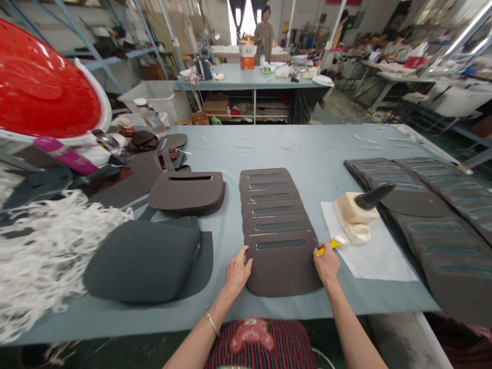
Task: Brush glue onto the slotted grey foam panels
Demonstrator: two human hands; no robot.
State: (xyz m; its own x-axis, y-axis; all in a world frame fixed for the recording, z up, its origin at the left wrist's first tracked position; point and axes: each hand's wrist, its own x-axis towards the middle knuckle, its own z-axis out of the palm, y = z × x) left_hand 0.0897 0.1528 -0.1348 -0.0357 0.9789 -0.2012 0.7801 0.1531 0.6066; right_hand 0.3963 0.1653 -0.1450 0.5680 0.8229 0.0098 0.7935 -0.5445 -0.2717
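The left hand [237,270] lies flat on the left edge of the nearest brown piece [283,266], fingers spread, and holds nothing. The right hand [326,264] rests on the right edge of the same piece, and its grip is closed around a small yellow tool [325,249] that points toward 2 o'clock. This piece lies on the desk [307,148] just in front of the person and is the lowest one of an overlapping row of brown pieces [267,197] that runs toward 12 o'clock. At 3 o'clock of the hands a white sheet [378,259] carries a cream glue pot [351,212] with a dark brush handle [374,196]. At 9 o'clock lies a dark grey pad [142,261].
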